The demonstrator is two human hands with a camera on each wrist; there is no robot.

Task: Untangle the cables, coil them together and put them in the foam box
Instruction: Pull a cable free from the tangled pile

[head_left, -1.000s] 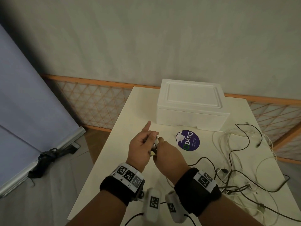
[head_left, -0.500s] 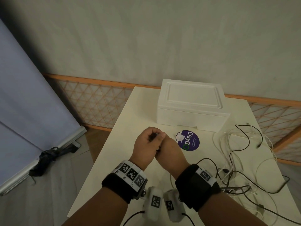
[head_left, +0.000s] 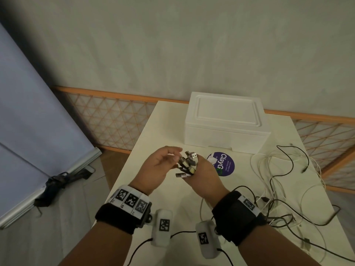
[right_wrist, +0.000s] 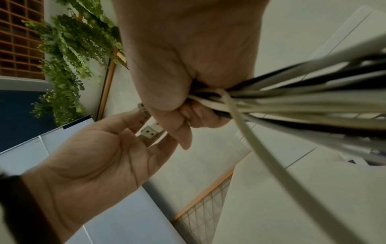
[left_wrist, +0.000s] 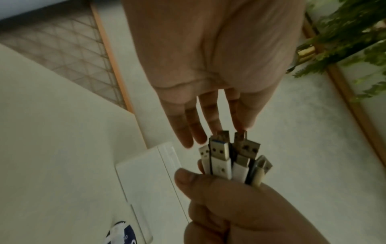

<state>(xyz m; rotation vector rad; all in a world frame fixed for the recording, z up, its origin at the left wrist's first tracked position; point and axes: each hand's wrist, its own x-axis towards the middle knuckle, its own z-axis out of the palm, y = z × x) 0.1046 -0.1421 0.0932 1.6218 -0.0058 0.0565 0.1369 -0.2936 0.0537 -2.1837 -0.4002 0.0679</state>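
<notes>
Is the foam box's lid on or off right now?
On. The lid sits flush atop the foam box, no gap showing; no cables are inside yet, as far as visible.

A round purple sticker on the table reads "ClayG"; its smaller print is illegible.

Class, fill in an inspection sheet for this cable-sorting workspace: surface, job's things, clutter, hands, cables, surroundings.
Surface: white table, bare at the left.
Job's things: foam box at the back, lid on; USB plugs bunched together.
Clutter: round purple sticker before the box.
Hands: right hand grips the plug ends; left hand open, fingertips at the plugs.
Cables: tangled cables, black and white, loose on the table's right.
Surroundings: lattice panel, grey wall, blue board on the left.
</notes>
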